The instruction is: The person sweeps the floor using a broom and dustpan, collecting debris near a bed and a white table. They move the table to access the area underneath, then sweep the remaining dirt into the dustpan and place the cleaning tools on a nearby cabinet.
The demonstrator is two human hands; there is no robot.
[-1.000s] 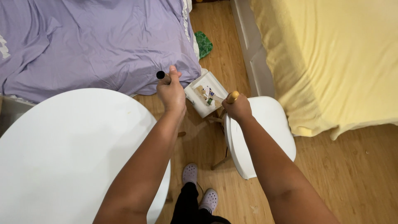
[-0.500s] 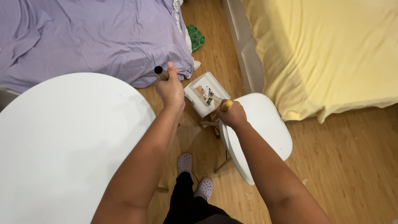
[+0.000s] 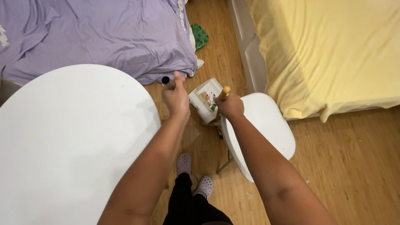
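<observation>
The black-tipped handle (image 3: 166,80) is in the left hand (image 3: 176,99), fingers wrapped tight. The right hand (image 3: 230,106) grips a wooden stick (image 3: 225,93). Both hang above the small white bin (image 3: 205,100) on the floor, between the table (image 3: 71,137) and the white chair (image 3: 266,129).

In your left hand (image 3: 176,98) you hold a dark handle (image 3: 166,80); only its round black end shows, poking out above your fist, just near the edge of the purple bedcover. In your right hand (image 3: 230,106) you hold a wooden handle (image 3: 225,93), light tan, its rounded tip sticking up and tilted slightly right above your knuckles. What lies below either handle is hidden by your hands and arms. The two handles stand near each other, apart, with a small white bin (image 3: 205,100) between them on the floor.
</observation>
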